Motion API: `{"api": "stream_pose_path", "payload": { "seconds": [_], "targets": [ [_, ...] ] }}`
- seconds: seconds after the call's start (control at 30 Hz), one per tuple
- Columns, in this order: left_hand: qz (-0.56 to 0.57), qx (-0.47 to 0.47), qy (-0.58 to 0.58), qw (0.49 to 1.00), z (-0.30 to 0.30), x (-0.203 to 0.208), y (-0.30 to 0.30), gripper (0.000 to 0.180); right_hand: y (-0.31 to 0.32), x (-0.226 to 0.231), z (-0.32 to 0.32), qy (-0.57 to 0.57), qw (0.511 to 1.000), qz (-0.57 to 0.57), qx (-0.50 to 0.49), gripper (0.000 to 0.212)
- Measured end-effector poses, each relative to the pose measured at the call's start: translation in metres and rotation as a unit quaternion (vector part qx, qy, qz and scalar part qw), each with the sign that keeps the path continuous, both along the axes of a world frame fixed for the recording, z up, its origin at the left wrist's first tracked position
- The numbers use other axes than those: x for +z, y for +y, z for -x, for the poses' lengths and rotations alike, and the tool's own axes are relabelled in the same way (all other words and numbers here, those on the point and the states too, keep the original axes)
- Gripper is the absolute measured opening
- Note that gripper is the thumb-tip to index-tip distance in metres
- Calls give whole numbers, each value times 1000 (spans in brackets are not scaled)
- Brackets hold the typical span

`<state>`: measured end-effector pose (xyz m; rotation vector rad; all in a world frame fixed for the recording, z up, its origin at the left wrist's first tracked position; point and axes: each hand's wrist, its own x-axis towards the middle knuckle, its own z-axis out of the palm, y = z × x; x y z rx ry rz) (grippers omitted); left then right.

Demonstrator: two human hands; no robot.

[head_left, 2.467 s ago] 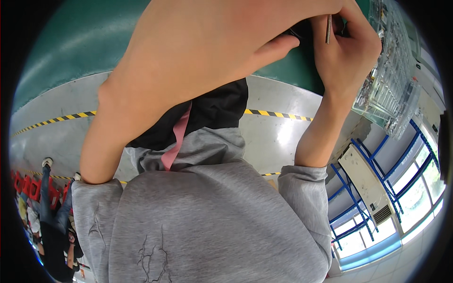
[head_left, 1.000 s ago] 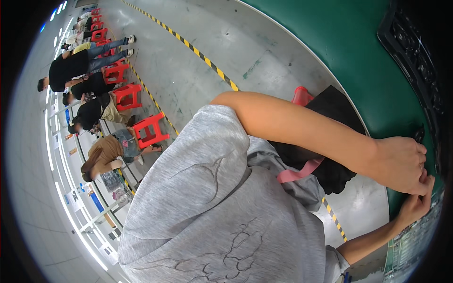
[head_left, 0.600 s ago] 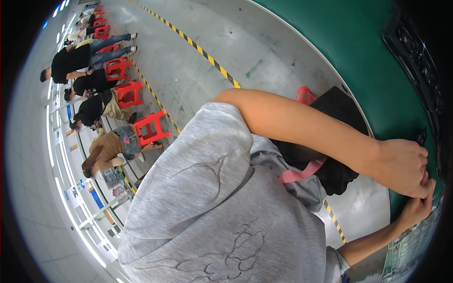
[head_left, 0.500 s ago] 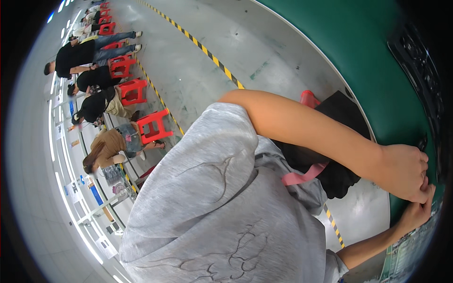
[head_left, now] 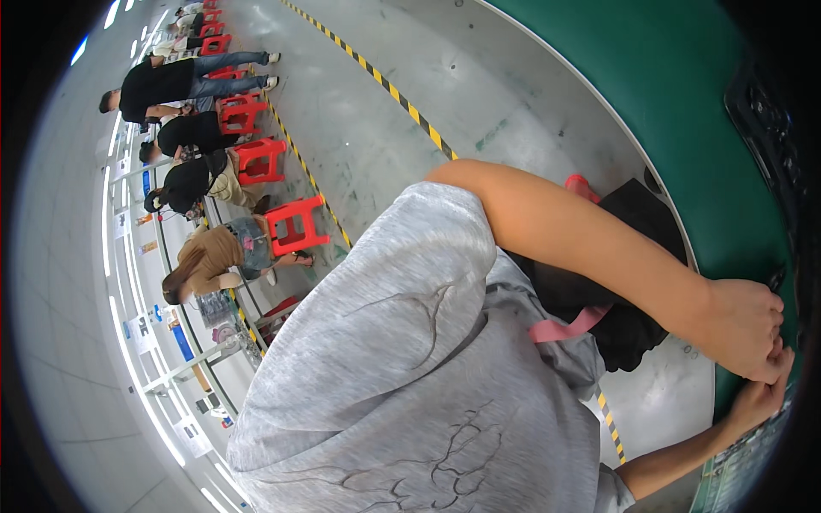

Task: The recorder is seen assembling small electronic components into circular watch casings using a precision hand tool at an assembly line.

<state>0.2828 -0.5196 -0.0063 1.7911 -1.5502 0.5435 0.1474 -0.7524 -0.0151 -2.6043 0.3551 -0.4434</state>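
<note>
Both hands are close together at the right rim of the picture, above the edge of a green table [head_left: 633, 64]. My left hand [head_left: 742, 329] comes from the upper arm, its fingers bent and drawn together. Just below it, my right hand [head_left: 761, 398] pinches with its fingertips raised against the left fingers. Whatever the fingertips hold is too small or hidden to make out. A small dark object [head_left: 776, 278] lies beside the left knuckles. Under the right hand are greenish, clear-looking things [head_left: 744, 457], blurred at the rim.
A long black object [head_left: 761, 128] lies on the table's far side. Black cloth [head_left: 637, 329] and a pink strap [head_left: 569, 327] are below my left arm. Behind, several people sit or stand by red stools [head_left: 295, 227] at a bench. Striped tape [head_left: 402, 103] crosses the floor.
The whole view has shifted, so the background and my arms sit slightly farther right. Both hands remain together, their fingers still closed.
</note>
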Motion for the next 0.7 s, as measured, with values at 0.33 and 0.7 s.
{"api": "stream_pose_path", "payload": {
  "seconds": [0.33, 0.7],
  "targets": [
    [-38, -3, 178, 983, -3, 30, 41, 37, 121, 55, -33, -45, 994, -56, -83, 19],
    [-59, -17, 241, 969, -6, 46, 31, 79, 91, 69, -26, -133, 944, -275, -123, 9]
  ]
}}
